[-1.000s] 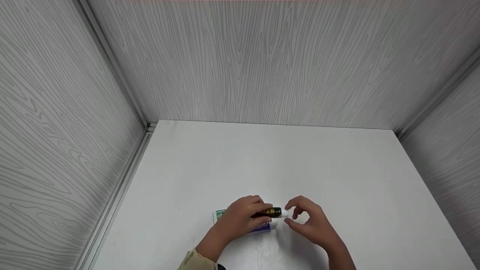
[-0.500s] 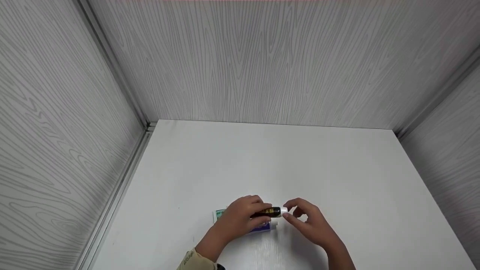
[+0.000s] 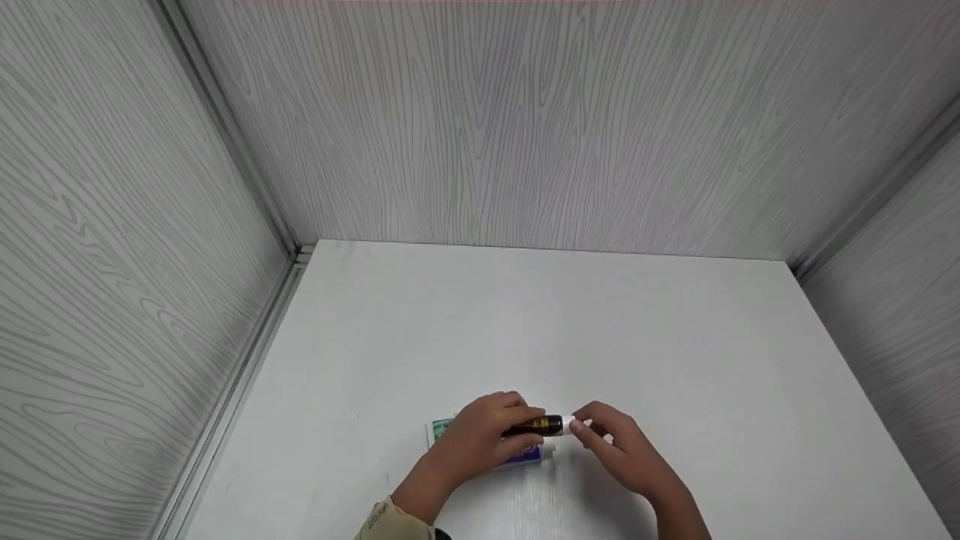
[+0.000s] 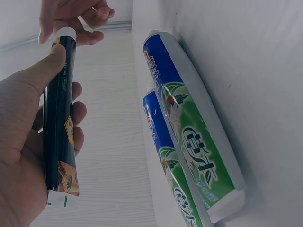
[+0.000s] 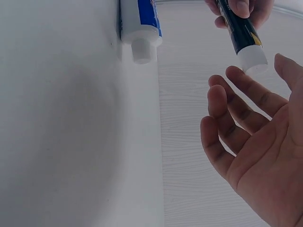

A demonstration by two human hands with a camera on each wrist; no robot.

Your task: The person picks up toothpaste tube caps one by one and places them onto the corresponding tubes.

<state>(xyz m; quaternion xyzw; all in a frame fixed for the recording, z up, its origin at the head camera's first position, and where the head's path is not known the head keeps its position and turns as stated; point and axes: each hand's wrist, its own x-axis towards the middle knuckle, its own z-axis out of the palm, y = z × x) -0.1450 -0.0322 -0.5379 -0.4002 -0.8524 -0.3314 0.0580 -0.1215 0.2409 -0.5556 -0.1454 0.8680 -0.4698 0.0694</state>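
My left hand (image 3: 480, 431) grips a slim black toothpaste tube (image 4: 59, 104) with a white cap (image 5: 252, 59). It holds the tube above the table, and the cap end points toward my right hand (image 3: 626, 457). The right hand's thumb and fingers are spread around the cap. One fingertip lies close to the cap in the right wrist view, while a gap shows beside the thumb. Below the black tube lie two blue, green and white toothpaste tubes, a larger one (image 4: 194, 118) and a smaller one (image 4: 168, 151). My left hand partly hides them in the head view.
The white table (image 3: 540, 322) has grey wood-grain panels around it: a back panel (image 3: 480, 127), a left panel (image 3: 97, 262) and a right panel (image 3: 900, 300). A metal frame strip (image 3: 232, 397) runs along the left table edge.
My right hand has moved slightly down, and its thumb and index finger have come closer together around the cap. The left hand and the black tube have hardly moved.
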